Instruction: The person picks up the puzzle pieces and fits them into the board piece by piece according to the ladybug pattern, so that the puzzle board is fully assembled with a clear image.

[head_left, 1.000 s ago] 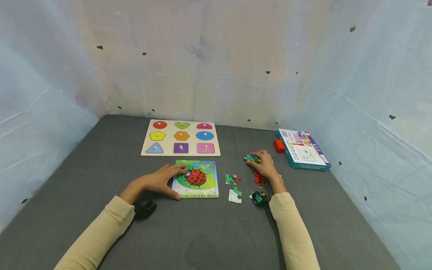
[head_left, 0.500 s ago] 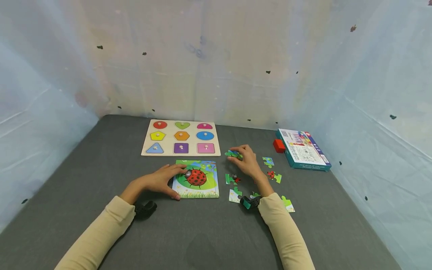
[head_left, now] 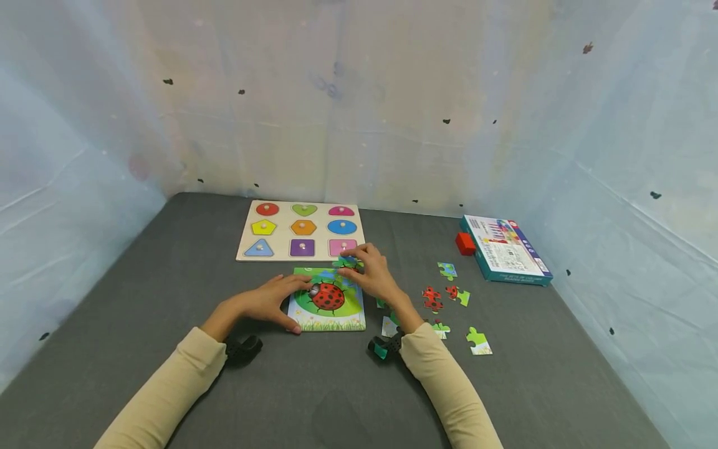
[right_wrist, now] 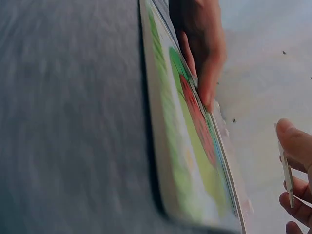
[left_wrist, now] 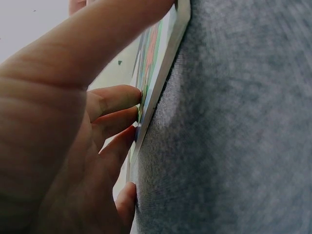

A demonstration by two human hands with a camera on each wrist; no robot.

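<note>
Green and blue, a thin, pale-edged puzzle piece (head_left: pixel 346 262) is being pinched by the right hand (head_left: pixel 374 274), clear of the ladybird board (head_left: pixel 328 299) near its far right corner, while the left hand (head_left: pixel 269 302) is resting, fingers spread, on the board's left side.

Head camera: set high on near side of desk (head_left: pixel 303 386), facing forward and down, far enough back to take in both sleeves (head_left: pixel 165 383) and pale sheeting (head_left: pixel 392 93) behind. Left wrist camera: very close, low, rolled sideways, looking past left hand (head_left: pixel 269 301) along edge of ladybug board (head_left: pixel 331 299). Right wrist camera: also low, close, sideways, facing across board, right hand (head_left: pixel 373 271) cut by frame edge. Board and left hand shared by all three.
</note>
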